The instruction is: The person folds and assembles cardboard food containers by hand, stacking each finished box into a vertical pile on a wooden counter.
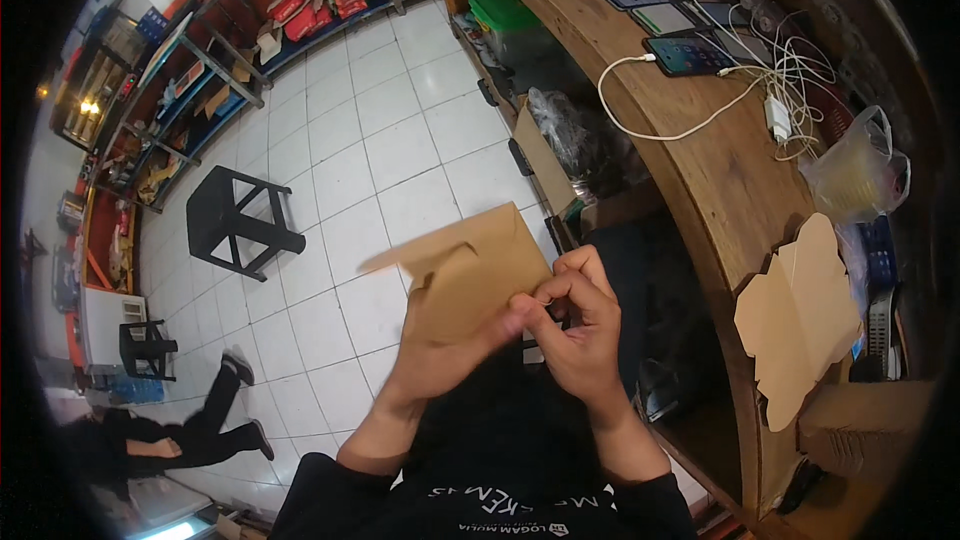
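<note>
A partly folded brown cardboard box (478, 275) is held up in front of my chest, one flap sticking out to the left. My left hand (450, 358) supports it from below and behind, its fingers mostly hidden by the card, with the thumb reaching to the near right corner. At that corner my right hand (582, 325) pinches the card edge between bent fingers and thumb. On the wooden table to my right lies a flat, unfolded cardboard blank (800, 320) with scalloped edges and crease lines.
The curved wooden table (670, 155) carries several phones (690, 55), tangled white cables (785, 80) and a clear plastic bag (860, 175). A larger cardboard box (860, 420) sits at the lower right. Black stools (240, 220) stand on the tiled floor; a person (190, 440) in dark clothes is at left.
</note>
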The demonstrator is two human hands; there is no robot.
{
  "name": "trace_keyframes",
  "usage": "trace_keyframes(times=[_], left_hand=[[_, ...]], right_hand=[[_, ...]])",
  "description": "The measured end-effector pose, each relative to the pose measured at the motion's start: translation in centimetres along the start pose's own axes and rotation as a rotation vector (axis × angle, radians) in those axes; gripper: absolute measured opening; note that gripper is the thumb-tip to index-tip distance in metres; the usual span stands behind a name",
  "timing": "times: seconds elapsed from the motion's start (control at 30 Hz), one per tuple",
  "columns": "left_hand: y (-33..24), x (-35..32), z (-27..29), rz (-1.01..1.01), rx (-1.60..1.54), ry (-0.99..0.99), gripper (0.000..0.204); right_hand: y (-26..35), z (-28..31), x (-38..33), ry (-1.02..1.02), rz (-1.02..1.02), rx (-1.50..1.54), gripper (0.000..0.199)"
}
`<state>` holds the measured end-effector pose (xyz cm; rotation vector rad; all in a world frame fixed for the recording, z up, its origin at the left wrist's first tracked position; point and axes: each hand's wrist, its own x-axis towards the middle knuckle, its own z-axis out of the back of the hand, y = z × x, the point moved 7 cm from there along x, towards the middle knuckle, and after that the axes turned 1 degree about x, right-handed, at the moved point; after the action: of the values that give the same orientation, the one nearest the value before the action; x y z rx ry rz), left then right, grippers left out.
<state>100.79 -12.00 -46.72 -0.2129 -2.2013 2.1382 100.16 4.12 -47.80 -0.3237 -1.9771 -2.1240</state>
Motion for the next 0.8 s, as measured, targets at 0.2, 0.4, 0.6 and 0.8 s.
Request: trace_keyframes(times=[0.2,0.4,0.6,0.8], left_hand=[[0.3,-0.4,-0.2,-0.072,0.206,0.063,0.042],[-0.7,-0.5,-0.3,-0.311,0.471,0.000,0.026],[0.0,-0.1,0.1,-0.370,0.626,0.070,0.026],[1.8,0.2,0.0,-0.300,0.587,0.092,0.022]], right_hand=[[0.3,-0.4,0.4,0.044,0.118,0.030,0.028],[0.9,0.1,0.3,0.029,0.162,-0.032,0.032],[-4.2,-0.6,-0.1,0.046,-0.119,0.441,0.058],[-4.9,0.6,-0.4,0.148,-0.055,0.178,0.076]])
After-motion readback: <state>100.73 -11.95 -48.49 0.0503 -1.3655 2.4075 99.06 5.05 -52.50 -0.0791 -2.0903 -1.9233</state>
